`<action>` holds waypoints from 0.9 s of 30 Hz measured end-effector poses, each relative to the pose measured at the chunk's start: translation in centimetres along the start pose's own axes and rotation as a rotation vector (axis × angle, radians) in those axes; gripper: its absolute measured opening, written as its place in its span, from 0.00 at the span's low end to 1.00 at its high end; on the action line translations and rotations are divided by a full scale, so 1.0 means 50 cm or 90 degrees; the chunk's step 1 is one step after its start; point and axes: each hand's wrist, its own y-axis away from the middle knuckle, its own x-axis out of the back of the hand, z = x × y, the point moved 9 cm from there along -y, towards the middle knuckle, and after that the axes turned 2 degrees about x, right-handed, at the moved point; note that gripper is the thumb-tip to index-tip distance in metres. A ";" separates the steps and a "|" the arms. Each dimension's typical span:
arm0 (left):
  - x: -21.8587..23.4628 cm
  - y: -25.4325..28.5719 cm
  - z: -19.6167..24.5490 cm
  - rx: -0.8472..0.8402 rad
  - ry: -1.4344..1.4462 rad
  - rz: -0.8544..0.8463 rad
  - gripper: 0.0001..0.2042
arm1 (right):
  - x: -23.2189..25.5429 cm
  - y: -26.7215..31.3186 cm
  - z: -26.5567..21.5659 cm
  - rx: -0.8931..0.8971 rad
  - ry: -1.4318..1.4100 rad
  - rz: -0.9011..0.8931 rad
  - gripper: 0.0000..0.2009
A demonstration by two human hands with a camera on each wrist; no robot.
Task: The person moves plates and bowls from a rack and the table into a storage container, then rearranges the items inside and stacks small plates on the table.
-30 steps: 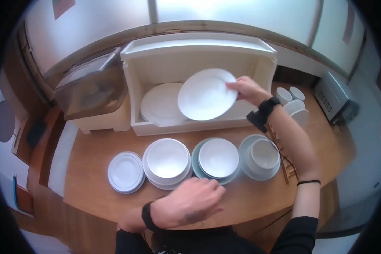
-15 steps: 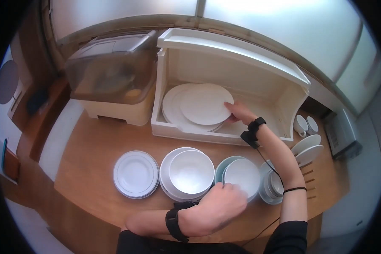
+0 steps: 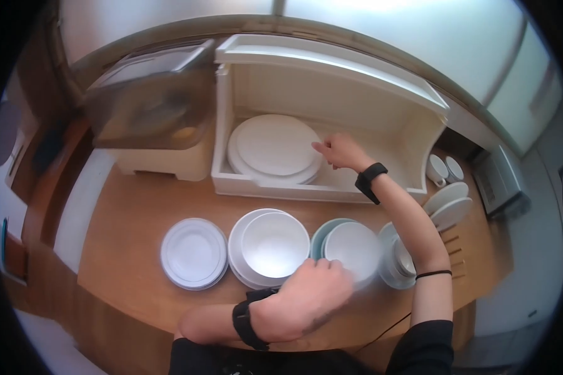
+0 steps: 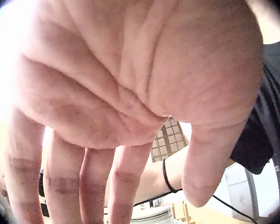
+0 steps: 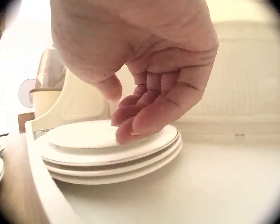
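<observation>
A stack of white plates (image 3: pixel 272 145) lies at the left end inside an open cream storage box (image 3: pixel 294 192); a smaller plate (image 5: pixel 79 134) is on top. Just right of the stack, my right hand (image 3: pixel 345 152) hovers with loosely bent fingers. In the right wrist view a gap shows between its thumb and fingers, which hold nothing. My left hand (image 3: pixel 309 299) hangs over the front of the table, near a white bowl (image 3: pixel 275 245) and a pale bowl (image 3: pixel 355 250). Its palm holds nothing, and its fingers hang relaxed in the left wrist view.
Small plates (image 3: pixel 194 253) are stacked at the front left. A second box with a smoky lid (image 3: pixel 150 112) stands left of the open one. To the right are mugs (image 3: pixel 436 170), plates upright in a wooden rack (image 3: pixel 450 209) and a grey appliance (image 3: pixel 499 184).
My right hand lowered a white plate onto the stack in the box, let it go and drew slightly up and away. My left hand shifted a little to the right over the bowls.
</observation>
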 end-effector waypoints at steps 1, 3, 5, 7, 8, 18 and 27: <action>0.003 0.000 -0.003 0.011 0.017 -0.007 0.15 | 0.047 0.040 -0.022 0.068 0.101 0.060 0.24; 0.014 0.002 -0.003 0.021 0.044 -0.019 0.15 | 0.131 0.132 -0.046 0.147 0.210 0.140 0.16; 0.015 0.000 0.001 0.012 0.040 -0.024 0.15 | 0.209 0.232 -0.022 0.192 0.275 0.163 0.14; 0.017 -0.003 0.011 -0.004 0.030 -0.035 0.15 | 0.327 0.360 0.093 0.167 0.330 0.172 0.16; 0.018 -0.003 0.003 0.017 0.034 -0.030 0.16 | 0.365 0.406 0.119 0.082 0.334 0.157 0.22; 0.006 -0.025 0.004 0.039 -0.001 -0.042 0.16 | 0.438 0.542 0.426 -0.213 0.397 0.130 0.13; -0.002 -0.021 -0.007 0.083 -0.011 -0.072 0.20 | 0.418 0.501 0.405 -0.042 0.563 0.140 0.08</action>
